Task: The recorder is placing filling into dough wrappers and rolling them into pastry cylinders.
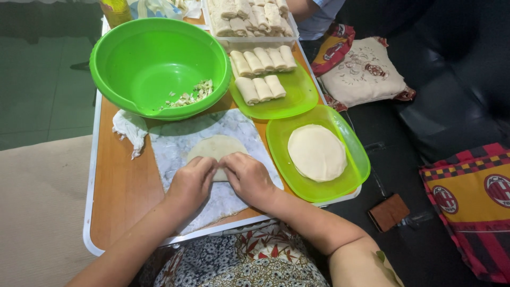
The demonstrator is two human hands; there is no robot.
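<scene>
Both hands rest side by side on a round, pale wrapper point(215, 147) that lies on a grey-white marbled mat point(234, 127) near the front edge of the counter point(119, 186). The left hand point(190, 183) and the right hand point(248, 178) are curled down over the near rim of the wrapper, fingertips pinching and folding its edge; the part under the fingers is hidden, so what sits inside the fold cannot be told. The far half of the wrapper lies flat and bare on the mat.

At the back left corner of the counter stands a large green bowl point(159, 64), its rim overlapping the mat's far edge; a small heap of chopped vegetable filling point(191, 95) clings to the near side of its floor. A crumpled white cloth point(130, 130) lies just beside the mat on the left, under the bowl's rim.

To the right of the mat, at the counter's right edge, a green tray point(353, 159) carries a stack of round wrappers point(317, 152). Behind it, a second green tray point(303, 98) holds finished rolls point(263, 72) in two rows. At the back edge a clear container point(255, 40) is packed with more rolls.

Off the counter to the right, an embroidered cushion point(361, 74) lies on a dark seat, and a small brown wallet point(389, 211) sits below it.
</scene>
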